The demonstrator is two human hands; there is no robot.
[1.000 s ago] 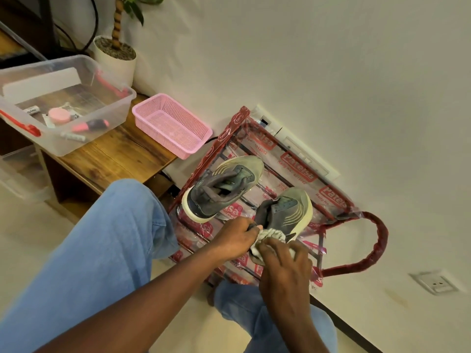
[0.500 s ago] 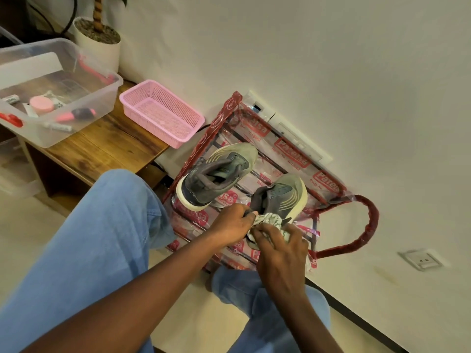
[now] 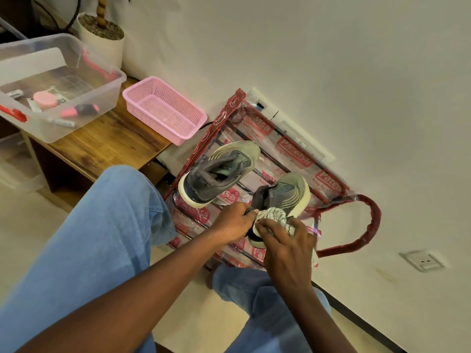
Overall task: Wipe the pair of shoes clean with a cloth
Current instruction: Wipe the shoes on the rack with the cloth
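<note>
Head view. Underfoot, a pale smooth floor [image 3: 35, 240], meeting an off-white painted wall [image 3: 331, 72] along a dark skirting line [image 3: 362, 322]. Against that wall, to the left, a low brown wooden desk [image 3: 107, 149]. On it, one clear plastic storage bin [image 3: 84, 118] with small pink and red odds inside, and just beside it one pink mesh plastic basket [image 3: 163, 112]. Behind the bin, one round white plant pot [image 3: 102, 50] topped with gravel. Low on the wall at the right, one white socket plate [image 3: 421, 261]. Between desk and socket, one shoe rack wrapped in clear plastic with red printing [image 3: 293, 146], with a red-wrapped loop [image 3: 373, 225] jutting from its right corner. Shoes: two, both grey-green trainers with pale soles. First, the left trainer [image 3: 219, 174], resting on the rack, untouched. Second, the right trainer [image 3: 288, 194], over the rack's near part, gripped at the heel collar by the left hand [image 3: 234, 222], fingers curled round the rim. Cloths: one, a crumpled white rag [image 3: 272, 215] with thin dark stripes, pressed to the heel side of that second trainer under the right hand [image 3: 288, 245], fingers bent and clamped on the fabric. Hands: two, close together. In the foreground, two legs in blue denim [image 3: 102, 245].
</note>
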